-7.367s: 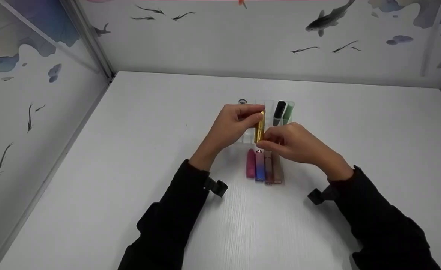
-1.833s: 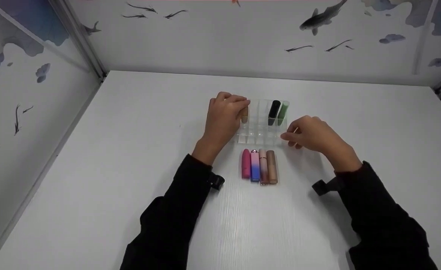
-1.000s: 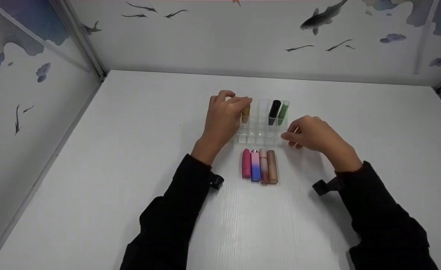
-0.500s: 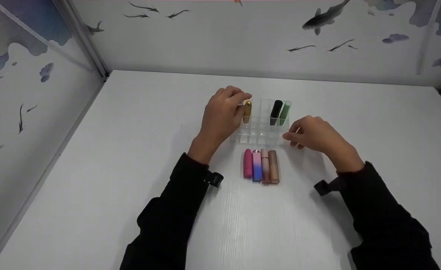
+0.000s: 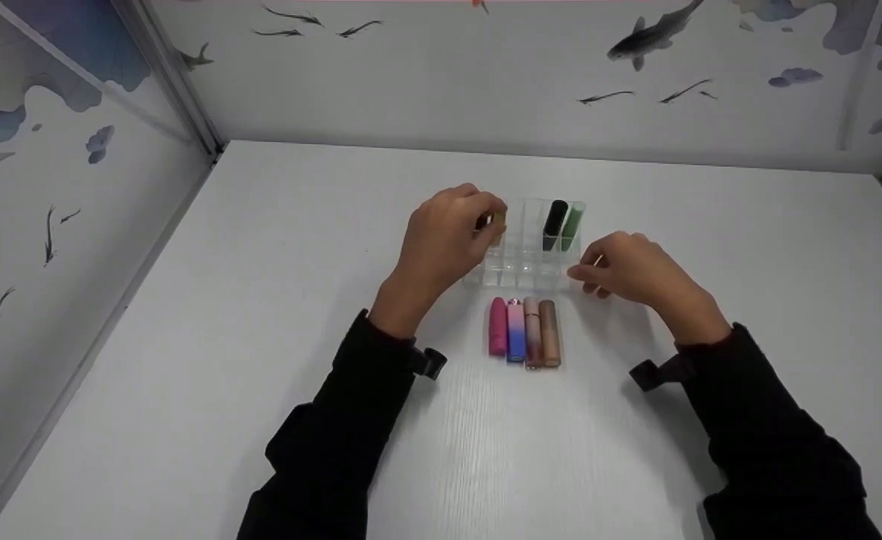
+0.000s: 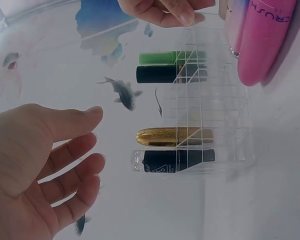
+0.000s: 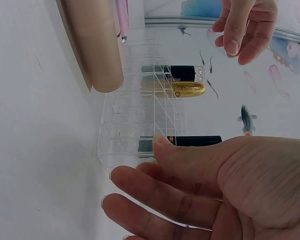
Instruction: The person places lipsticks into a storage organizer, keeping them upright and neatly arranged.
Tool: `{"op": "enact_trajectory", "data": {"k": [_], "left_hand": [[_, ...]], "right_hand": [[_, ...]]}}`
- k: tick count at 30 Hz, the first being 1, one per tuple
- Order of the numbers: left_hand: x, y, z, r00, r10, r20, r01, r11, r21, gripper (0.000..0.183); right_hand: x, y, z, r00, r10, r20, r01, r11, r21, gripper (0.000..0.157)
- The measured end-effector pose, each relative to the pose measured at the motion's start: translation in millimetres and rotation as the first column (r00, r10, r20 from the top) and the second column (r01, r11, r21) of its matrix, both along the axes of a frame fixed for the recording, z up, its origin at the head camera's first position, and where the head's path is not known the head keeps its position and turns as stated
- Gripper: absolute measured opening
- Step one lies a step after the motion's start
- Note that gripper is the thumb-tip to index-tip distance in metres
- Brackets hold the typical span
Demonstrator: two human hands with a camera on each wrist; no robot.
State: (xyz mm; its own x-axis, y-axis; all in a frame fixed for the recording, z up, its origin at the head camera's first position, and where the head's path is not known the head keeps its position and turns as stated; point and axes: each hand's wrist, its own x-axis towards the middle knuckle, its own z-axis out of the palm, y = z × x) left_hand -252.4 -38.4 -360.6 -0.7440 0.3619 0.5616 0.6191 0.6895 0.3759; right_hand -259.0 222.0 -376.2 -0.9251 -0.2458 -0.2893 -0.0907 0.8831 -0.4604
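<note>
The clear divided holder [image 5: 520, 279] stands mid-table. In the left wrist view, a gold lipstick [image 6: 160, 136] stands in one slot, beside a dark tube with a clear cap [image 6: 162, 161]. A black tube [image 5: 555, 221] and a green tube [image 5: 572, 223] occupy slots at the right. My left hand [image 5: 445, 232] hovers at the holder's left side, fingers loosely bent and apart from the gold lipstick, which it partly covers in the head view. My right hand [image 5: 632, 270] is at the holder's right edge, thumb tip right by its corner, fingers relaxed and holding nothing.
In front of the holder, side by side on the white table [image 5: 441, 465], lie a pink tube [image 5: 498, 327], a pink-and-blue tube [image 5: 516, 334], a pinkish-brown tube [image 5: 532, 334] and a tan tube [image 5: 550, 334]. Printed walls border the table behind and at left.
Earlier both hands held the gold lipstick above the holder. The left hand then set it in a left slot and let go. The right hand moved to the holder's right edge and stayed there.
</note>
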Motion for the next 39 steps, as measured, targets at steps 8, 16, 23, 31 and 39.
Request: {"op": "enact_trajectory", "data": {"k": [8, 16, 23, 31, 39], "left_hand": [[-1.6, -1.6, -5.4, 0.99, 0.085, 0.112, -0.072, 0.991, -0.111, 0.011], [-9.0, -8.3, -18.7, 0.934, 0.187, 0.305, -0.116, 0.965, -0.236, 0.02], [-13.8, -8.2, -26.1, 0.849, 0.277, 0.45, -0.216, 0.959, -0.183, 0.023], [-12.6, -5.1, -24.8, 0.765, 0.327, 0.555, -0.26, 0.945, -0.199, 0.026], [-11.0, -0.6, -27.6, 0.767, 0.333, 0.548, -0.256, 0.943, -0.213, 0.021]], "right_hand": [[0.3, 0.7, -0.2, 1.0, 0.013, -0.016, -0.013, 1.0, 0.0, 0.027], [-0.3, 1.5, -0.8, 1.0, -0.001, -0.008, 0.001, 1.0, 0.01, 0.029], [-0.8, 0.4, -0.7, 1.0, 0.0, -0.003, 0.0, 1.0, 0.012, 0.029], [-1.4, 0.2, 0.3, 1.0, -0.011, 0.011, 0.011, 1.0, 0.006, 0.03], [0.0, 0.8, -0.5, 1.0, -0.003, -0.002, 0.003, 1.0, -0.004, 0.028]]}}
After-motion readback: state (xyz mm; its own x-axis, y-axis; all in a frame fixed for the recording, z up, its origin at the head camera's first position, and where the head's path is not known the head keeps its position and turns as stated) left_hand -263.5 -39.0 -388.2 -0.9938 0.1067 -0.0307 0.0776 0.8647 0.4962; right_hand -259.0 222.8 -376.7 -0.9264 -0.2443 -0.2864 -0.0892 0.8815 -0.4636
